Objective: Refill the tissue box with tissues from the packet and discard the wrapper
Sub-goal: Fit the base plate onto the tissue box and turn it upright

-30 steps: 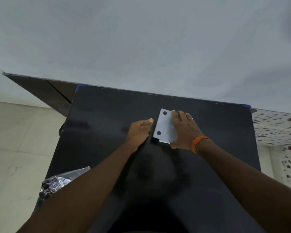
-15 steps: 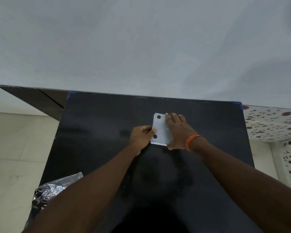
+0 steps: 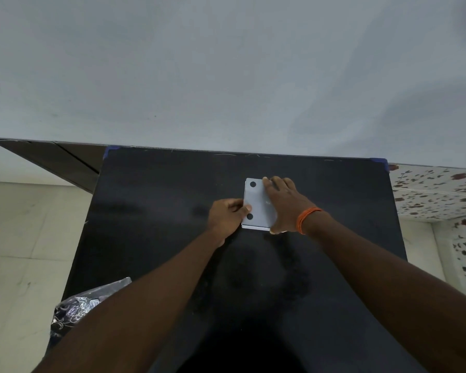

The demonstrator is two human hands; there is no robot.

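A flat grey-white tissue box (image 3: 256,203) with two dark round dots on its upturned face lies on the black table (image 3: 151,216), near the far edge. My right hand (image 3: 285,204), with an orange band at the wrist, lies flat over the box's right half. My left hand (image 3: 228,218) grips the box's left edge, thumb on top between the dots. A crumpled shiny wrapper (image 3: 76,308) sits at the table's near-left edge, partly hidden by my left forearm. I see no loose tissues.
A pale wall rises right behind the table. A dark wooden ledge (image 3: 51,157) runs off to the far left over a light tiled floor (image 3: 19,251). A floral-patterned surface (image 3: 436,192) stands to the right of the table.
The box has turned from tilted to nearly square with the table. My left thumb moved from beside the box onto its left edge. The view shifted downward.
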